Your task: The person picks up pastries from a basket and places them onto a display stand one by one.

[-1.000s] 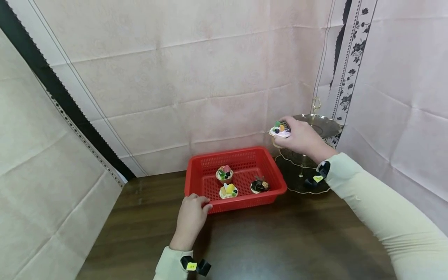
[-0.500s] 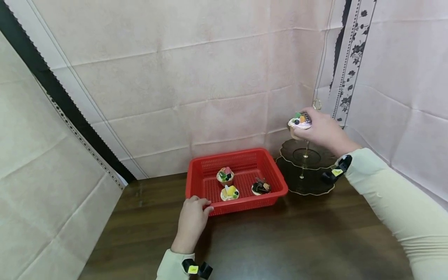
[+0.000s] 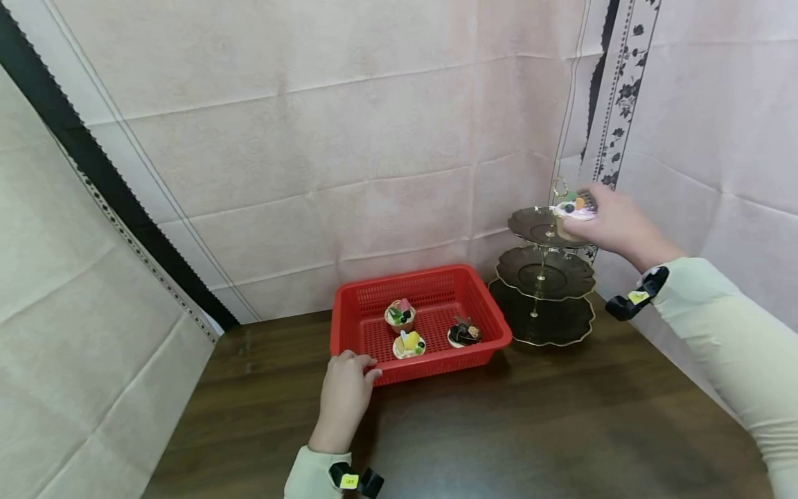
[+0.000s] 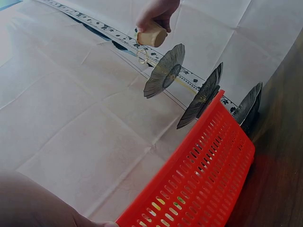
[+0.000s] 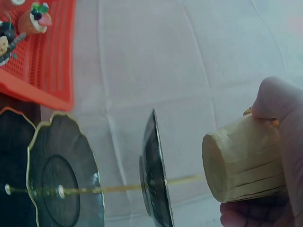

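My right hand (image 3: 617, 218) grips a cupcake (image 3: 575, 208) with white cream, orange and dark fruit and a green leaf. Its pale paper cup (image 5: 244, 161) shows in the right wrist view, held above the top plate (image 5: 154, 175) of a three-tier stand (image 3: 542, 277). The stand's dark plates have gold wavy rims. My left hand (image 3: 346, 391) pinches the near left rim of a red plastic basket (image 3: 436, 360). Inside the basket lie a cupcake with pink and green topping (image 3: 400, 313), a yellow-topped cupcake (image 3: 409, 344) and a dark chocolate cupcake (image 3: 464, 333).
The basket and stand share a dark wooden table (image 3: 486, 430), the stand just right of the basket. Pale cloth (image 3: 374, 138) hangs close behind both, with more cloth at the left and right sides. A gold ring handle (image 3: 560, 186) tops the stand.
My right hand has carried the cupcake rightward from beside the stand to over its top plate, uncovering the lower plates. My left hand has stayed on the basket rim.
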`<action>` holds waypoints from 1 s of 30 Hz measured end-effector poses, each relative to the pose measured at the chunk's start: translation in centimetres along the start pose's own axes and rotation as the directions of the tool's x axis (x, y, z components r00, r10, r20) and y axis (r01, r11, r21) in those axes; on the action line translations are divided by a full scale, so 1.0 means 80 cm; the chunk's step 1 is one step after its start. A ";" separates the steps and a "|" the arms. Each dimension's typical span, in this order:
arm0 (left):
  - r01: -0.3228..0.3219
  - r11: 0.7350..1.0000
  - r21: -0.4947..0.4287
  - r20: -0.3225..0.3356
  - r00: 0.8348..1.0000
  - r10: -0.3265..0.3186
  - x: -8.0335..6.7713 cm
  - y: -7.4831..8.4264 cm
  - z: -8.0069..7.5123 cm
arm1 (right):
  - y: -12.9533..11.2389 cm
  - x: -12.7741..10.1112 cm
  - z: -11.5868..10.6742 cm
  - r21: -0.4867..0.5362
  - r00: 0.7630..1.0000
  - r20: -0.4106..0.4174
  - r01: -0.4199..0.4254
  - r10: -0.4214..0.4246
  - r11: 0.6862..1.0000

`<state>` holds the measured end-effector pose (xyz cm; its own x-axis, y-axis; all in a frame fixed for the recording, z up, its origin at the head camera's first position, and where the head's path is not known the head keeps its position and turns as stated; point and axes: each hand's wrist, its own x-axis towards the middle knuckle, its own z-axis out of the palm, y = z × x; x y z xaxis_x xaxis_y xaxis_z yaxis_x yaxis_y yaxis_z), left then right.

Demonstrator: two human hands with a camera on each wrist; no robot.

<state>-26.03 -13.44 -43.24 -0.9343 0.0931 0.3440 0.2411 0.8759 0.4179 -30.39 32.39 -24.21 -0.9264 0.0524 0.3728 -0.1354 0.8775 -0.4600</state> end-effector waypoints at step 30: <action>-0.015 0.999 0.029 -0.006 1.000 0.015 0.001 0.002 0.002 | 0.076 0.059 0.019 -0.051 0.992 0.023 -0.123 0.124 0.991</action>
<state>-26.08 -13.25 -43.26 -0.9291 0.1034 0.3550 0.2471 0.8879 0.3881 -36.17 37.26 -26.50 -0.9439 0.1500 0.2942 -0.0026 0.8874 -0.4609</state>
